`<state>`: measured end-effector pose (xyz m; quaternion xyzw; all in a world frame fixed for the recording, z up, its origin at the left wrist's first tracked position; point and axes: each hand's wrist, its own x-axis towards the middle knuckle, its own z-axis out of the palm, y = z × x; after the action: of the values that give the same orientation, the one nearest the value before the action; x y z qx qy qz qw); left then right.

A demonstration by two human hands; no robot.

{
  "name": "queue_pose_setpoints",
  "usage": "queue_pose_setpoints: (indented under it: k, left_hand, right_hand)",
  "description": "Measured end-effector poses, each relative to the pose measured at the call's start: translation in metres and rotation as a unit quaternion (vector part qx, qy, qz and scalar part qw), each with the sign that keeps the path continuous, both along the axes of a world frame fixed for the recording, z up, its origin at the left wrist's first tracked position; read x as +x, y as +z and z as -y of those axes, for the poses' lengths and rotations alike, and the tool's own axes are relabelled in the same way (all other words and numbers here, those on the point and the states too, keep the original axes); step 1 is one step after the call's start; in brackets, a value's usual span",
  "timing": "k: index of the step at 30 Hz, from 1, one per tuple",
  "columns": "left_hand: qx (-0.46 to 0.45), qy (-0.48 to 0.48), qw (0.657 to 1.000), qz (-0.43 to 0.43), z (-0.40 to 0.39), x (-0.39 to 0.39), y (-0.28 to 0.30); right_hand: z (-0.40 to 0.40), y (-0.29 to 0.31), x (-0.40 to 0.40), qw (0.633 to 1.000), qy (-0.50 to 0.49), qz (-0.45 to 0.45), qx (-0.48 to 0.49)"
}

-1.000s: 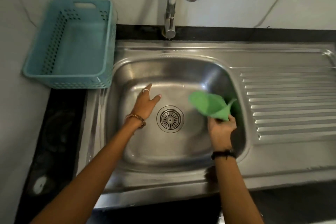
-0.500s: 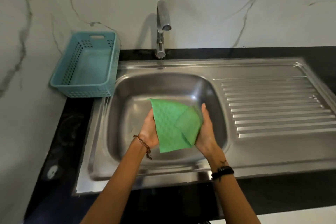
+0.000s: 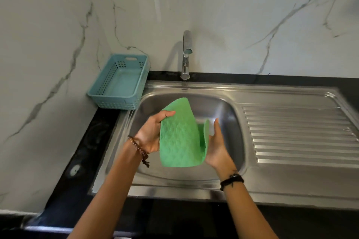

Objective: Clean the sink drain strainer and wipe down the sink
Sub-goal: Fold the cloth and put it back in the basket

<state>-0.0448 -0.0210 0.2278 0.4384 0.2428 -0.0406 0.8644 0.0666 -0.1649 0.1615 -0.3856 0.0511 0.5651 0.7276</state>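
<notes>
A green textured cloth [image 3: 180, 137] is held up over the steel sink basin [image 3: 231, 122], bent into a curve. My left hand [image 3: 153, 132] grips its left edge with the thumb on top. My right hand [image 3: 217, 145] supports its right edge, palm against the folded-up side with fingers straight. The cloth and both hands hide the drain strainer at the basin's bottom.
A teal perforated basket [image 3: 120, 81] stands on the black counter at the sink's back left. The chrome tap [image 3: 186, 54] rises behind the basin. A ribbed draining board [image 3: 297, 134] fills the right side. Marble wall lies behind and to the left.
My left hand came off the basin floor and joined the right on the cloth. The cloth was lifted and opened out between both hands. The view pulled back and upward.
</notes>
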Motion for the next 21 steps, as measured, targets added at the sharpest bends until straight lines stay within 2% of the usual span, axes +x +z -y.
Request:
queue_pose_setpoints:
  k: [2, 5, 12, 14, 16, 18, 21]
  left_hand:
    - [0.035, -0.006, 0.999, -0.021, 0.000, 0.001, 0.002]
    - [0.073, 0.010, 0.996, -0.051, 0.001, -0.003, -0.004]
    - [-0.077, 0.151, 0.986, 0.006, 0.019, -0.016, -0.025]
    - [-0.098, 0.192, 0.976, 0.001, 0.028, -0.017, -0.040]
    - [-0.115, 0.195, 0.974, -0.005, 0.037, -0.021, -0.051]
    - [-0.141, 0.179, 0.973, 0.032, 0.038, -0.024, -0.053]
    - [-0.129, 0.183, 0.964, 0.146, 0.024, -0.028, -0.037]
  right_hand:
    - [0.001, -0.015, -0.014, 0.996, -0.059, -0.047, 0.053]
    - [0.010, -0.028, -0.016, 0.989, -0.106, -0.055, 0.087]
    - [0.019, -0.006, 0.011, 0.983, -0.148, -0.009, 0.108]
    - [0.021, -0.008, 0.009, 0.984, -0.148, -0.021, 0.101]
    - [0.026, -0.013, 0.005, 0.984, -0.155, -0.035, 0.080]
    - [0.031, -0.013, 0.003, 0.985, -0.150, -0.034, 0.076]
    - [0.033, 0.010, 0.012, 0.983, -0.147, 0.022, 0.109]
